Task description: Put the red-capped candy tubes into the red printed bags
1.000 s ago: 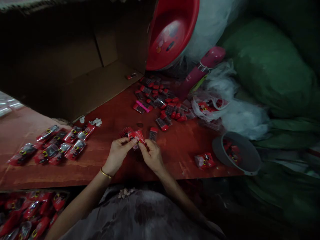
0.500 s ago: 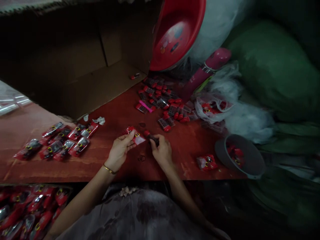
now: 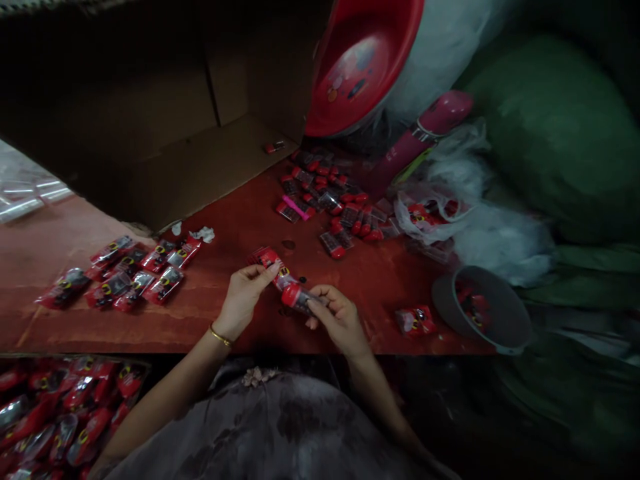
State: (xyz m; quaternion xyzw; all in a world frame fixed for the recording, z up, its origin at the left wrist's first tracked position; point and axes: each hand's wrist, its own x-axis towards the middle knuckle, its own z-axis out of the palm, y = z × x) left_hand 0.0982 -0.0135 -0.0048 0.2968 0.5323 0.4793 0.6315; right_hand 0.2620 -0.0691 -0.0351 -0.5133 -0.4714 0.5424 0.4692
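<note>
Between thumb and fingers, my left hand (image 3: pixel 246 297) pinches a red printed plastic packet (image 3: pixel 273 261). My right hand (image 3: pixel 339 315) grips a small clear case with a red cap and dark contents (image 3: pixel 298 297). The case's red end meets the packet's lower right end; whether it is inside the opening I cannot tell. Beyond the hands lies a heap of similar red-capped cases (image 3: pixel 345 212), with a bright pink strip (image 3: pixel 296 207) on top. To the left, several filled red packets (image 3: pixel 135 273) lie in a loose group.
A large cardboard box (image 3: pixel 200 167) stands open at the back left. A red basin (image 3: pixel 365 73), a pink bottle (image 3: pixel 420 137) and clear plastic bags (image 3: pixel 500 240) are behind. A grey bowl (image 3: pixel 445 303) and one packet (image 3: pixel 416 321) sit right. A box of packets (image 3: pixel 70 413) is lower left.
My right hand has brought the red-capped case left against the packet's end, turning it so the case shows more fully. My left hand keeps its pinch on the packet. The view has shifted slightly.
</note>
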